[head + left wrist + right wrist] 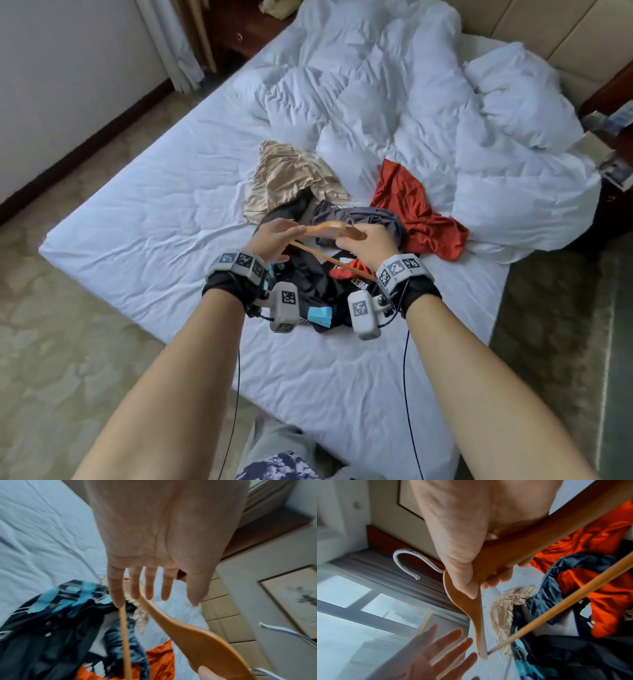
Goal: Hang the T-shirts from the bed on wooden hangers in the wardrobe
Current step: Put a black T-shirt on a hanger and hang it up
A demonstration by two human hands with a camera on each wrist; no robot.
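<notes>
A wooden hanger (pixel 325 228) with a thin lower bar and a metal hook (pixel 407 559) is held over the clothes pile on the bed. My right hand (pixel 356 236) grips the hanger (pixel 471 615) at its middle, thumb along the wood. My left hand (pixel 287 240) is open, its fingers (pixel 133 588) straight by the hanger's (pixel 185 631) left end; I cannot tell if they touch it. Below lie a black T-shirt with blue print (pixel 318 284), a grey garment (pixel 359 214), a red one (pixel 411 205) and a beige satin one (pixel 287 174).
A crumpled white duvet (pixel 411 102) and a pillow (pixel 520 99) fill the far half of the bed (pixel 154 205). Carpet (pixel 68 342) surrounds the bed. Dark wooden furniture (pixel 233 41) stands at the far left, a nightstand (pixel 613 120) at the right.
</notes>
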